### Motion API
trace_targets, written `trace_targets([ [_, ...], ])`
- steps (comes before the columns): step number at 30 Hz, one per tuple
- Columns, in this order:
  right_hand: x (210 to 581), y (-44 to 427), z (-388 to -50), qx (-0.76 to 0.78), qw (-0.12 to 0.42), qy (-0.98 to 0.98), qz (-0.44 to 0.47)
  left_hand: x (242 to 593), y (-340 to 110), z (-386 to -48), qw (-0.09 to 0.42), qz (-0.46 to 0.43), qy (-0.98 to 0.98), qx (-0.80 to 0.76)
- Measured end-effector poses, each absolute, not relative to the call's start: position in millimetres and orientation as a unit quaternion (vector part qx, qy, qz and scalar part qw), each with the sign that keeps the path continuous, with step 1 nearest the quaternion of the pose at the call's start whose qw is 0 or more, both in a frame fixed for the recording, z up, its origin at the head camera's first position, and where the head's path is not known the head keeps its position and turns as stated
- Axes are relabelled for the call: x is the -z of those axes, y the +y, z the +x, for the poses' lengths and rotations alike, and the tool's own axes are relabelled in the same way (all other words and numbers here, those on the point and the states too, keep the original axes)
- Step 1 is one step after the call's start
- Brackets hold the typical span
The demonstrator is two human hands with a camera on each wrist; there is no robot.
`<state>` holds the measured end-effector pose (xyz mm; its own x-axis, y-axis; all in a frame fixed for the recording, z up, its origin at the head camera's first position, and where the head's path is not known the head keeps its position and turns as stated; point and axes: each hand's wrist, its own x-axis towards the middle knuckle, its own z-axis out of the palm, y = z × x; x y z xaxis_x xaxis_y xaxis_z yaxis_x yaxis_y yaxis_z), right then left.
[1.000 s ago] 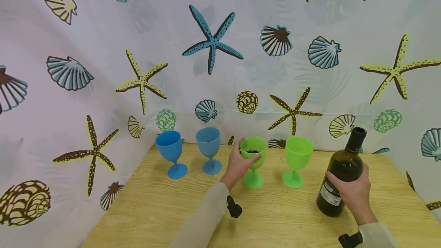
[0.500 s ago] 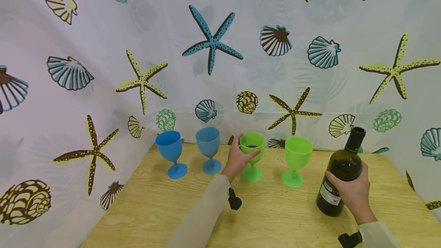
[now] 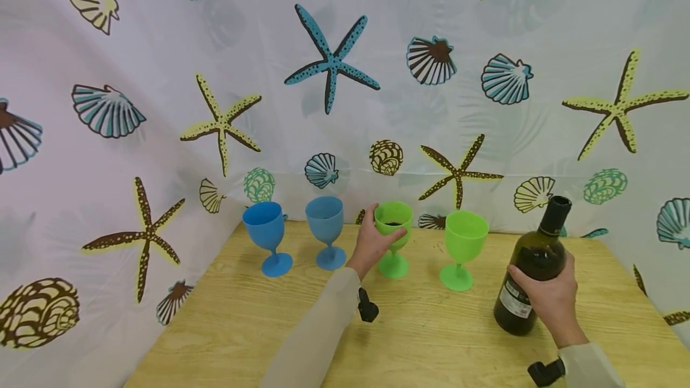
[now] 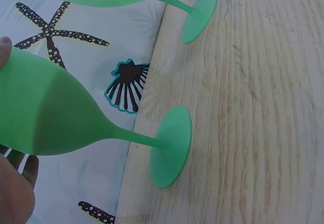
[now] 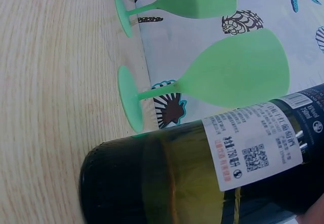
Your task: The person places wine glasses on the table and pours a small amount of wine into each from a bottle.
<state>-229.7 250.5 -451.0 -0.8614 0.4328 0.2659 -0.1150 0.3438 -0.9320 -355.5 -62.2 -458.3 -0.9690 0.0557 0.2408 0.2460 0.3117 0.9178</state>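
Note:
My left hand [image 3: 371, 245] grips the bowl of a green goblet [image 4: 61, 110], which stands nearly upright with a dark liquid inside. Its round foot is at the table surface; whether it touches cannot be told. My right hand [image 3: 551, 299] holds a dark green wine bottle [image 3: 538, 261] around its body. The bottle is upright on the right side, uncapped at the neck, with a white printed label [image 5: 253, 143] on it. Between the two hands stands a second green goblet [image 3: 466, 238]. The left hand's fingers behind the bowl are partly hidden.
Left of my left hand stand a light blue goblet [image 3: 325, 223] and a darker blue goblet [image 3: 265, 229]. The wooden table [image 3: 431, 340] meets a white curtain [image 3: 356, 124] printed with shells and starfish behind the goblets.
The left hand has moved the green goblet a little away from me, towards the curtain. The right hand and wine bottle have stayed in place.

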Motion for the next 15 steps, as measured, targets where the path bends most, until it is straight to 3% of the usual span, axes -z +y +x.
trace_targets([
  [8,451.5,249.6,-230.3,-0.56,0.241,-0.786,-0.103,451.9,-64.6,-349.9,0.086,-0.101,-0.811,0.571],
  [15,451.0,250.1,-230.8,-0.554,0.242,-0.789,-0.106,432.9,-61.6,-344.6,0.125,-0.137,-0.81,0.556],
])
